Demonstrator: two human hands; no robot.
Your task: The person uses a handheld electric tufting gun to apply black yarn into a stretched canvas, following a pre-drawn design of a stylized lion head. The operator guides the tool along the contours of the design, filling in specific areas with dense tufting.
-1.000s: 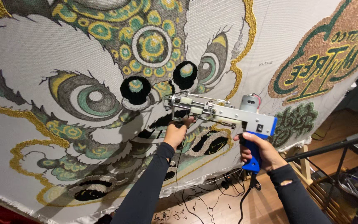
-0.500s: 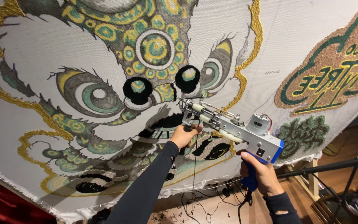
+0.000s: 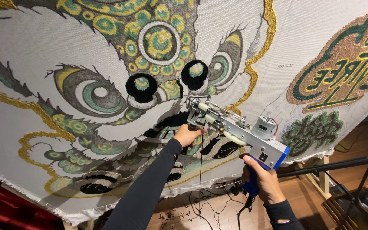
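A tufting gun (image 3: 239, 130) is held against a stretched backing cloth (image 3: 43, 51) that carries a partly tufted lion-like face, its needle end at about 10 o'clock from the motor housing. The left hand (image 3: 187, 135) is wrapped closed around the front grip, just below the needle head, at frame centre. The right hand (image 3: 261, 181) is clenched around the blue rear handle (image 3: 252, 185) at about 5 o'clock, index finger near the trigger area; whether the trigger is pressed cannot be told. A dark yarn strand (image 3: 201, 170) hangs from the gun toward the wood floor (image 3: 311, 200), where yarn scraps lie. The needle tip sits at the edge of a black tufted patch (image 3: 171, 121), under the two black pom-like nostrils (image 3: 141, 87).

For clean work, the foot should probably be kept pressed flat and square to the cloth, with steady pressure from both hands. The gun is best moved in the direction the needle opening faces, along the drawn outline. Hanging yarn should be kept slack and free of snags. A second tufted design (image 3: 341, 72) lies at 2 o'clock, well apart.
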